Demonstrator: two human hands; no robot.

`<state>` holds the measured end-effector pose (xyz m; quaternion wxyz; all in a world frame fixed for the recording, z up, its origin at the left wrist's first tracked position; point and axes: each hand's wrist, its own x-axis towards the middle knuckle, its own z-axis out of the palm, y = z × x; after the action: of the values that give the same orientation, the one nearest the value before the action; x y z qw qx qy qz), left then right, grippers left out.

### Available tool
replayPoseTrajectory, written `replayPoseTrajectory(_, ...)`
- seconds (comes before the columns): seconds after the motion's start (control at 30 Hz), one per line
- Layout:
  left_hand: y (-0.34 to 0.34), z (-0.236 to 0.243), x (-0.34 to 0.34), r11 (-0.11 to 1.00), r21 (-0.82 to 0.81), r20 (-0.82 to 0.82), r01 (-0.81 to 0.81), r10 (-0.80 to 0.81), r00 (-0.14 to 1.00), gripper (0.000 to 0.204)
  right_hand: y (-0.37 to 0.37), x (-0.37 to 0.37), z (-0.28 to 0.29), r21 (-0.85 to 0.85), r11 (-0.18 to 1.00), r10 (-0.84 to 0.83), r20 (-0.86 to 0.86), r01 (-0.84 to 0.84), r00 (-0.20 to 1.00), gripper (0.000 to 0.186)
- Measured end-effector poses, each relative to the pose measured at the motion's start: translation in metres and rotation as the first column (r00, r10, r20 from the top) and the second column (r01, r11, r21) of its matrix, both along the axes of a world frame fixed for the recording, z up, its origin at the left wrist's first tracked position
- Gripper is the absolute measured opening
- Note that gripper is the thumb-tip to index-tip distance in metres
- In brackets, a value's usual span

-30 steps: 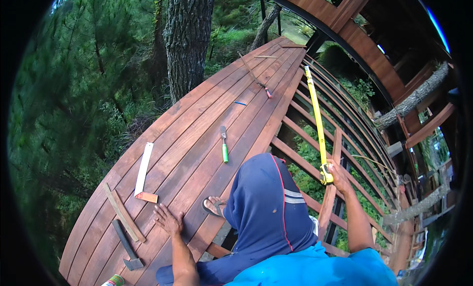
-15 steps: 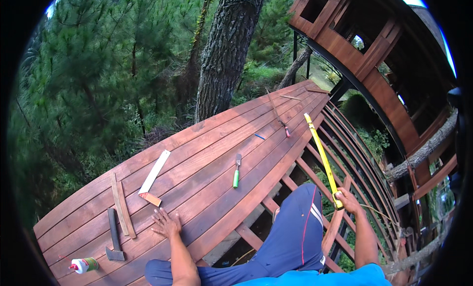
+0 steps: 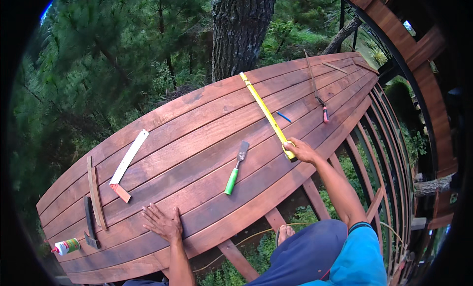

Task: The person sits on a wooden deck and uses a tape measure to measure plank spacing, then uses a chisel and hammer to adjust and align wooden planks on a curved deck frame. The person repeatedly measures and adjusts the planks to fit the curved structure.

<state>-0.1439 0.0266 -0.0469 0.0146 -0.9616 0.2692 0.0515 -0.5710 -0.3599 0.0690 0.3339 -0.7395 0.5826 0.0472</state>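
Note:
My left hand (image 3: 165, 224) lies flat on the reddish wooden planks (image 3: 189, 138), fingers spread, holding nothing. My right hand (image 3: 300, 150) is closed round the case of a yellow tape measure (image 3: 265, 110), whose blade stretches away across the boards to near their far edge. Between my hands lies a chisel (image 3: 235, 171) with a green handle. A try square (image 3: 127, 160) with a white blade and wooden stock rests beyond my left hand. Past the tape, a blue pencil-like stick (image 3: 283, 117) lies on the planks.
A glue bottle (image 3: 67, 246), a hatchet (image 3: 90, 227) and thin wood strips (image 3: 96, 195) lie at the left. A red-handled tool (image 3: 324, 113) sits farther right. Open joists (image 3: 315, 197) with gaps run along the near side. A tree trunk (image 3: 241, 34) rises behind the deck.
My right hand has brought the extended tape measure leftward from over the open joists onto the planks. My left hand stays flat on the wood. The view has shifted.

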Motion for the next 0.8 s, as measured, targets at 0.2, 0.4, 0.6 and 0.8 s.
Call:
replayPoseTrajectory(0.2, 0.0, -0.016, 0.0, 1.0, 0.0, 0.088, 0.011, -0.011, 0.996, 0.098, -0.063, -0.005, -0.06, 0.058, 0.997, 0.04, 0.126, -0.048, 0.991, 0.074)
replayPoseTrajectory(0.4, 0.009, -0.03, 0.01, 0.999, 0.011, 0.113, 0.046, -0.046, 0.992, 0.093, -0.082, -0.014, -0.068, 0.077, 0.993, 0.07, 0.205, -0.088, 0.976, 0.073)
replayPoseTrajectory(0.6, 0.025, -0.054, 0.033, 0.999, -0.028, 0.131, 0.023, -0.019, 0.991, 0.091, -0.038, -0.077, -0.034, 0.22, 0.975, 0.022, 0.103, -0.044, 0.994, 0.071)
replayPoseTrajectory(0.8, 0.036, -0.064, 0.047, 0.983, -0.097, 0.201, 0.154, -0.132, 0.971, 0.09, 0.094, -0.192, -0.031, 0.165, 0.985, -0.057, 0.039, 0.05, 0.998, 0.065)
